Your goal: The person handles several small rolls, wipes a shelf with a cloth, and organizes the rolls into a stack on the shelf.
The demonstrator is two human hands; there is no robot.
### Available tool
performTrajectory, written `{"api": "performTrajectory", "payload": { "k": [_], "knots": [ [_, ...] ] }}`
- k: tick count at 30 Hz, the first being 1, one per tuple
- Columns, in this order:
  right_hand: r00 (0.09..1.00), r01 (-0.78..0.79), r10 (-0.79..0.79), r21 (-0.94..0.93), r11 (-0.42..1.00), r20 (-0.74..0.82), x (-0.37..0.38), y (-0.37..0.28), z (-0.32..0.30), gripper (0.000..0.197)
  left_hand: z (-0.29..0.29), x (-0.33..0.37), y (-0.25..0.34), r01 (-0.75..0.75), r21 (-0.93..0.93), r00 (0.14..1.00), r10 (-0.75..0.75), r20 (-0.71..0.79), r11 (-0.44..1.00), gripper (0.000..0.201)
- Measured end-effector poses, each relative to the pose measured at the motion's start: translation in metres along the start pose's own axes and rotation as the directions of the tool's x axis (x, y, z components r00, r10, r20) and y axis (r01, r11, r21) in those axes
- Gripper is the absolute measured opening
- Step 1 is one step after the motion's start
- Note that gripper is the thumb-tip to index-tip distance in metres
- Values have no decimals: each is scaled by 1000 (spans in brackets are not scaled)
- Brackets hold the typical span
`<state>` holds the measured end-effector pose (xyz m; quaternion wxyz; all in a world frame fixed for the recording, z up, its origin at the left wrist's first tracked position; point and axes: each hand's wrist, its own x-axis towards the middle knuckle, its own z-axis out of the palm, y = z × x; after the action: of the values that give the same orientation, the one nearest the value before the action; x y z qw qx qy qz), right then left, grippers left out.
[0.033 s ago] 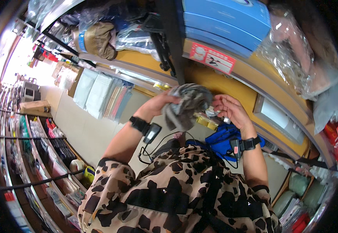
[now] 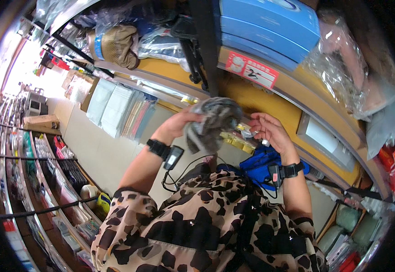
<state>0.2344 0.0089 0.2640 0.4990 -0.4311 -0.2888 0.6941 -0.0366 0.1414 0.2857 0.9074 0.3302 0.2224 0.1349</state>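
A crumpled grey cloth [image 2: 213, 124] hangs in front of the shelf, bunched in my left hand [image 2: 174, 126], whose fingers are closed on its left side. Just right of the cloth is my right hand [image 2: 272, 132], fingers loosely bent and apart, with nothing clearly held in them. A small white piece [image 2: 265, 142] shows below its palm; I cannot tell whether the hand touches it. Between the cloth and the right hand, several small yellow packs [image 2: 238, 142] show lower down, along with something clear and shiny beside the fingertips.
Blue boxes [image 2: 265, 29] are stacked on the upper shelf above a red-and-white price card [image 2: 252, 69]. A long grey-white box [image 2: 326, 143] lies on the lower shelf. A blue bag [image 2: 261, 167] is below my right hand. Packed racks [image 2: 43, 190] line the left side.
The cloth and my left hand have shifted slightly left, away from my right hand. More of the yellow packs shows between them.
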Motion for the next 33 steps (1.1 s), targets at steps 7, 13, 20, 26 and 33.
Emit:
{"api": "performTrajectory", "payload": {
  "k": [7,13,20,26,33],
  "knots": [
    [998,-55,51,-94,994,-40,-1,13,2,27,-48,-44,45,-516,-8,758,452,-470,857,39],
    [991,-29,11,-138,990,-133,-18,13,4,27,-126,21,71,-230,579,487,608,-628,782,74],
    [939,-20,-58,-221,975,-339,-58,20,-19,28,-138,72,61,571,792,433,739,-516,218,84],
    [904,8,-122,-269,963,-410,-79,5,-52,28,-170,50,73,221,935,559,749,-355,278,90],
    [690,35,-319,-410,911,-650,-131,-22,-86,20,-176,21,80,406,877,464,769,-439,257,96]
  ]
}}
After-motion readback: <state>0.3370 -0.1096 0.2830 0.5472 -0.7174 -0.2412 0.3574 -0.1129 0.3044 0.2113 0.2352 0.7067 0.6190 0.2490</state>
